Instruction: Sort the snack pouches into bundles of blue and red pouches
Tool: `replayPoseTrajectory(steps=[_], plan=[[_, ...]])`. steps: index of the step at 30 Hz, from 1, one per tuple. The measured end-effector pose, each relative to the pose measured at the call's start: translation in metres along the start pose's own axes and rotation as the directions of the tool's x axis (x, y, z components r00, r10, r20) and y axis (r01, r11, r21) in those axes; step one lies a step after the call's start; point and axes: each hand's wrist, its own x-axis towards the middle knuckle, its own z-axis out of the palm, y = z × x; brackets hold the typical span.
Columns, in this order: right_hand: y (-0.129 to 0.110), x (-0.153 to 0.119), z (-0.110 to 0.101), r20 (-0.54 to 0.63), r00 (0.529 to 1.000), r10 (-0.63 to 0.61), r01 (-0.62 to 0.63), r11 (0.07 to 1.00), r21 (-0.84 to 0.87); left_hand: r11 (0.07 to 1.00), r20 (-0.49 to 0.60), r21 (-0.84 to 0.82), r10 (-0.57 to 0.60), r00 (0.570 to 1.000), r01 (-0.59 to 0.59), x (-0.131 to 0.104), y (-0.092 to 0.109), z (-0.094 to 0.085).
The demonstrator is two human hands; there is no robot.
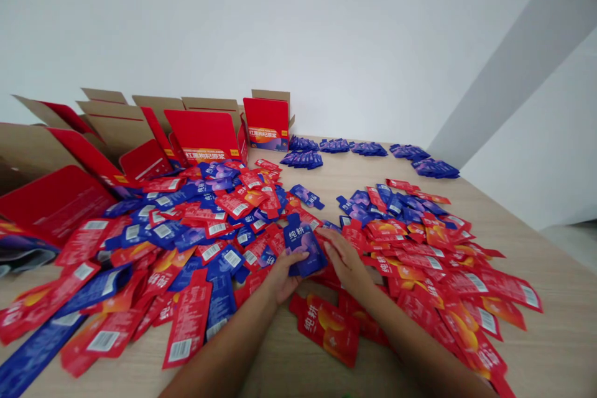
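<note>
My left hand (pixel 283 273) grips a blue pouch (pixel 301 242) with a narrow spout-shaped top, purple fruit art and white lettering. The thumb lies across its front; whether more pouches are stacked behind it I cannot tell. Close against the pouch's right edge is my right hand (pixel 344 259), its fingers stretched out and slightly apart. Below the hands, a red pouch (pixel 329 326) with orange fruit art lies face up on the wooden table (pixel 289 348). Another blue pouch (pixel 306 195) rests just beyond the held one.
Mixed red and blue pouches form a heap on the left (pixel 186 217) and another on the right (pixel 420 249). Several neat blue stacks (pixel 368 148) line the table's back. Open red cartons (pixel 203 130) stand at the back left, before a white wall (pixel 298 31).
</note>
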Motion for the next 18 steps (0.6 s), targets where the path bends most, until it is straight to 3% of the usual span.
replayPoseTrajectory(steps=[4,9,13,16,18], plan=[[-0.007,-0.013,0.023,0.115,0.976,0.185,-0.192,0.98,0.052,0.999,-0.098,-0.011,0.036,0.995,-0.037,0.001,0.0,0.003],[0.003,-0.017,0.039,0.125,0.97,0.207,-0.217,0.973,0.074,0.997,-0.042,-0.017,0.077,0.996,-0.077,-0.002,-0.002,0.006],[0.006,-0.012,0.034,0.159,0.972,0.174,-0.189,0.978,0.088,0.995,-0.066,-0.015,0.101,0.993,-0.102,-0.002,-0.005,0.005],[0.002,-0.004,0.02,0.248,0.952,0.177,-0.212,0.97,0.122,0.996,-0.082,-0.008,0.092,0.992,-0.093,0.0,-0.004,0.004],[0.002,0.009,0.006,0.318,0.936,0.151,-0.217,0.959,0.182,0.998,-0.037,0.003,0.07,0.997,-0.07,0.001,-0.001,0.002]])
